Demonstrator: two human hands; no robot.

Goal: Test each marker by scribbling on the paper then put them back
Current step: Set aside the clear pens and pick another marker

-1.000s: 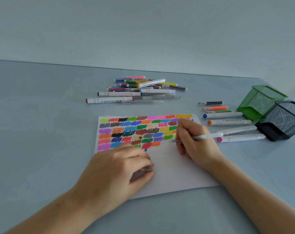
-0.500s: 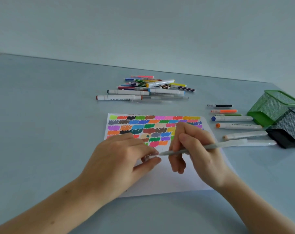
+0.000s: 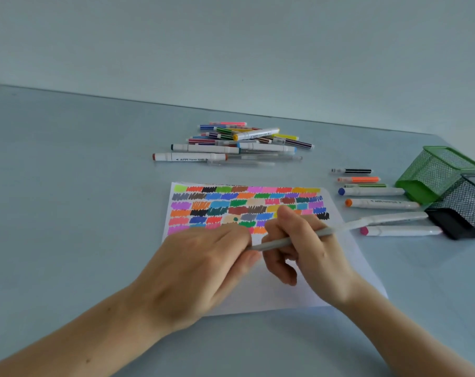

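A pale blue-grey table (image 3: 67, 213) carried everything, and the sheet of paper (image 3: 348, 268) lay flat near its middle, its far half filled with rows of coloured scribbles. Beyond the paper sat a loose heap of markers (image 3: 230, 144). To the right of the paper a green mesh pot (image 3: 432, 172) lay tipped on its side, with a black mesh pot (image 3: 465, 208) touching it on the near side, also tipped. Between the paper and those pots lay a row of markers (image 3: 377, 204), side by side. Over the near half of the paper the left hand (image 3: 195, 270) and the right hand (image 3: 307, 246) met. The right hand's fingers (image 3: 288, 216) curled round a pale grey marker (image 3: 290, 240), which slanted above the paper with its tip pointing at the left hand. The left hand's fingers were pinched together at that tip; I could not tell whether a cap was between them.
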